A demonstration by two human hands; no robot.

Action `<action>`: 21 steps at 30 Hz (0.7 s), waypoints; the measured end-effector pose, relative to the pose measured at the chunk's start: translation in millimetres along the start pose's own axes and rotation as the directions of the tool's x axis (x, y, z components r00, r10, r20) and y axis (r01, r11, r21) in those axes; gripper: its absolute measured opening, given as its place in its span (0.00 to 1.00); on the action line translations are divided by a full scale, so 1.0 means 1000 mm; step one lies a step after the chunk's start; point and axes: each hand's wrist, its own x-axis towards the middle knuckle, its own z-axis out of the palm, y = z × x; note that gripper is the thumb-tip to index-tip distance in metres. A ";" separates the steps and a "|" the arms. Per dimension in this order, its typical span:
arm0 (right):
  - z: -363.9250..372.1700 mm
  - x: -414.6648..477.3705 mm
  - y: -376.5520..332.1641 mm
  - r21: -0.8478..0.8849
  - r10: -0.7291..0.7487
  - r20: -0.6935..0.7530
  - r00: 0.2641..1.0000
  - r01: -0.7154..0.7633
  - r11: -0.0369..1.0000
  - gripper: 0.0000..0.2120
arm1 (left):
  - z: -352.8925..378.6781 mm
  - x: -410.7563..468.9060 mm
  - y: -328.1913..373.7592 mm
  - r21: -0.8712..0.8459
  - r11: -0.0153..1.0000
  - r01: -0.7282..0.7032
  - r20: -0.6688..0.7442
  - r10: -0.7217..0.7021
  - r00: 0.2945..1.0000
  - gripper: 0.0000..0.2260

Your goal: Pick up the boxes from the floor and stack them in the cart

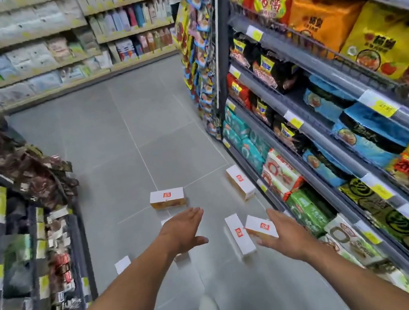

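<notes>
Left hand (183,232) stretched out over grey floor (103,133), flat, fingers spread, holding nothing. Right hand (281,233) reaching too, palm wide, holding nothing.

White boxes with red mark lie on floor. 1 box (167,197) just past left hand. 2 boxes between hands: long box (239,233) and tilted box (260,225), tilted one right by right fingers; touching or not, cannot tell. Far box (240,181) beyond right hand, next to snack shelf (329,135). Small box (122,264) left of left arm.
</notes>
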 end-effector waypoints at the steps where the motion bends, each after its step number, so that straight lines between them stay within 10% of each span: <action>1: 0.002 0.010 -0.001 0.024 0.022 -0.004 1.000 -0.022 0.999 0.28 | -0.005 0.013 -0.005 0.018 1.000 -0.023 0.013 0.022 1.000 0.40; 7: 0.025 0.058 0.020 0.138 0.133 -0.003 0.991 -0.131 0.982 0.42 | -0.007 0.083 -0.012 0.054 0.993 -0.103 0.102 0.097 0.990 0.44; 21: 0.210 0.218 0.182 0.392 0.423 -0.016 0.906 -0.383 0.837 0.37 | 0.147 0.354 -0.002 0.358 0.838 -0.412 0.249 0.339 0.907 0.40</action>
